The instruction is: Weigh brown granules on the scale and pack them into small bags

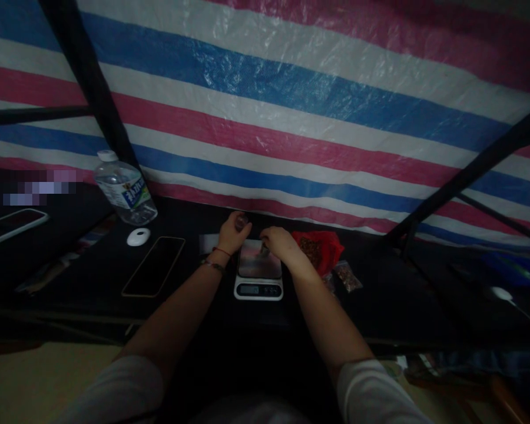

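Observation:
A white digital kitchen scale (258,290) stands on the black table in front of me, its dark glossy plate facing up. At the plate's far left corner, my left hand (233,232) is closed around a small round brownish object (241,221) whose kind I cannot make out. My right hand (279,242) reaches over the plate's right side with fingers pinched together. Just below those fingertips is a small pale item (264,249), too dim to name. Right of that hand lies an open red plastic bag (331,247) holding brown bits.
Small clear bags of brown bits (348,277) lie beside the red bag. To the left are a phone (154,267), a white oval case (138,237), a plastic bottle (126,188) and another phone (15,227). Dark metal bars (92,88) and a striped sheet (265,118) bound the table.

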Tool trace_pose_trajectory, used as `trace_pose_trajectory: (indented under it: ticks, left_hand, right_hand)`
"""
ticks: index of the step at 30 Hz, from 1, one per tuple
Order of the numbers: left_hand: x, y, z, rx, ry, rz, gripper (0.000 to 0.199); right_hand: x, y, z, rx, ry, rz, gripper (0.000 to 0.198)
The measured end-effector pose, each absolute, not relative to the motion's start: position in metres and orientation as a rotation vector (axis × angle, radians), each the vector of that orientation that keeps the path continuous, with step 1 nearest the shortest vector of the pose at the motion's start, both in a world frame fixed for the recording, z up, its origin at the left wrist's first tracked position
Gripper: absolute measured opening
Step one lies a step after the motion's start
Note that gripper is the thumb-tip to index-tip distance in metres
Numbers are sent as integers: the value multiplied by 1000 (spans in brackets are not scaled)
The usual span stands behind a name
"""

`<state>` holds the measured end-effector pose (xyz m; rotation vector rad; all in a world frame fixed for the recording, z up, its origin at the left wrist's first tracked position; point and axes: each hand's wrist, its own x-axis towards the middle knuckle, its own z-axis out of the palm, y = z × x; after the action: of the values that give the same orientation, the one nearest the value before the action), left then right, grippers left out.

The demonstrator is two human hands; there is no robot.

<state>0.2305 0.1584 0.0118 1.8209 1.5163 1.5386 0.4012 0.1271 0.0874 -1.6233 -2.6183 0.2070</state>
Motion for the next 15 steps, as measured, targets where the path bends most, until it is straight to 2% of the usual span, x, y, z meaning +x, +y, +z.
trace_pose_trajectory:
  ticks: [7, 11, 15]
  left_hand:
    - [215, 117, -5, 1775, 1513, 1464, 44]
    - [211, 97, -15, 1765, 1569, 1467, 47]
    - [213, 86, -15, 1804, 1512, 1420, 57]
  right_hand:
    - [425, 121, 71, -1419, -2308, 251, 35]
    - [427, 115, 40, -1374, -2204, 326, 49]
    - [411, 101, 19, -1325, -2200, 297, 41]
